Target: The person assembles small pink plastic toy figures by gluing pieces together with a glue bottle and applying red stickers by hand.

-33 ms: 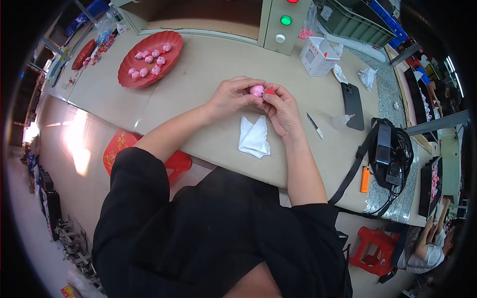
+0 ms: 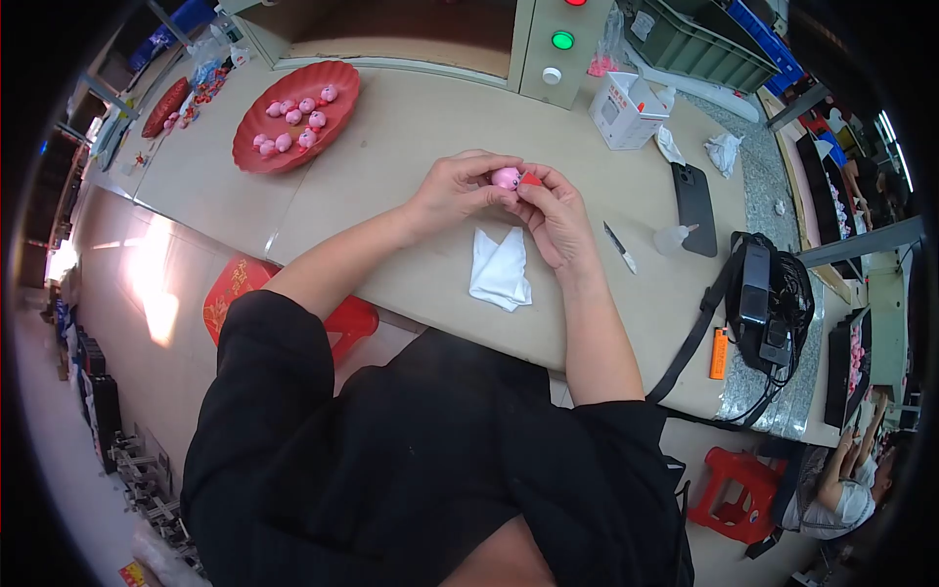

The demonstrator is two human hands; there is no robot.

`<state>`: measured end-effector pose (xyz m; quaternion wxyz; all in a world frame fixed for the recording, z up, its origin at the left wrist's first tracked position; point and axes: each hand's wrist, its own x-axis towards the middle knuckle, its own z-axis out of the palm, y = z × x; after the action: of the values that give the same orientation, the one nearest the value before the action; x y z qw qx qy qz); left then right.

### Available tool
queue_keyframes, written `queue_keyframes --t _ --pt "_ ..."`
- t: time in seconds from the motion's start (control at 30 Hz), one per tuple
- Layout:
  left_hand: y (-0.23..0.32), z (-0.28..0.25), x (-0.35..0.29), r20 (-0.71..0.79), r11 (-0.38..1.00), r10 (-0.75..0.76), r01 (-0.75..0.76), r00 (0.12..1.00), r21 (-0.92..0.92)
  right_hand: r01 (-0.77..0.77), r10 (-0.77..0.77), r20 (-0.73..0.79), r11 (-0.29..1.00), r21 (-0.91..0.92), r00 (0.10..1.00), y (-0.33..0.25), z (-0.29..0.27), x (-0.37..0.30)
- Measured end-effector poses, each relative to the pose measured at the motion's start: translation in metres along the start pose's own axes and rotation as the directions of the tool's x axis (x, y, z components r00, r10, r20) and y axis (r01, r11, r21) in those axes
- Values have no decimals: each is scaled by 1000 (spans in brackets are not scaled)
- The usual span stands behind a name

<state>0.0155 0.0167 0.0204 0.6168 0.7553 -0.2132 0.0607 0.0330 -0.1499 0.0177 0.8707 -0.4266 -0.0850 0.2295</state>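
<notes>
Over the middle of the table, my left hand (image 2: 468, 184) pinches a small round pink figurine (image 2: 505, 178) between thumb and fingers. My right hand (image 2: 554, 210) meets it from the other side, its fingers closed on a small red piece (image 2: 531, 180) that sits against the figurine. Whether the two are joined I cannot tell, as fingertips cover the contact. A folded white tissue (image 2: 500, 274) lies just below my hands. To the right of my right hand are a small knife (image 2: 620, 248) and a small translucent bottle (image 2: 670, 240).
A red scalloped tray (image 2: 256, 112) at the upper left holds several pink figurines. Toward the right lie a black phone (image 2: 695, 210), an orange lighter (image 2: 719, 354) and bundled black cables (image 2: 782, 303). A white box (image 2: 626, 112) stands behind. Another person (image 2: 846, 494) sits at the lower right.
</notes>
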Motion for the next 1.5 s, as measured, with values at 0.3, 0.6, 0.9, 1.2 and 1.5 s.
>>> queue_keyframes --t 0.3,0.6,0.9,1.2,1.5 --pt "-26 -30 -8 -280 996 -68 48 958 -76 -29 -251 -307 728 -685 918 -5 -11 -7" --pt "-31 -192 -17 -438 321 414 322 798 891 -219 -475 -212 41 -975 854 -8 -23 -4" --pt "-102 -178 139 -388 689 36 258 921 677 -171 -478 -147 -7 -985 866 3 -19 -5" --pt "-159 -213 269 -295 343 239 204 925 917 -288 -537 -226 -32 -957 812 7 -11 1" --pt "-231 -257 327 -320 656 310 42 895 754 -295 -530 -242 -16 -955 813 3 -10 2"
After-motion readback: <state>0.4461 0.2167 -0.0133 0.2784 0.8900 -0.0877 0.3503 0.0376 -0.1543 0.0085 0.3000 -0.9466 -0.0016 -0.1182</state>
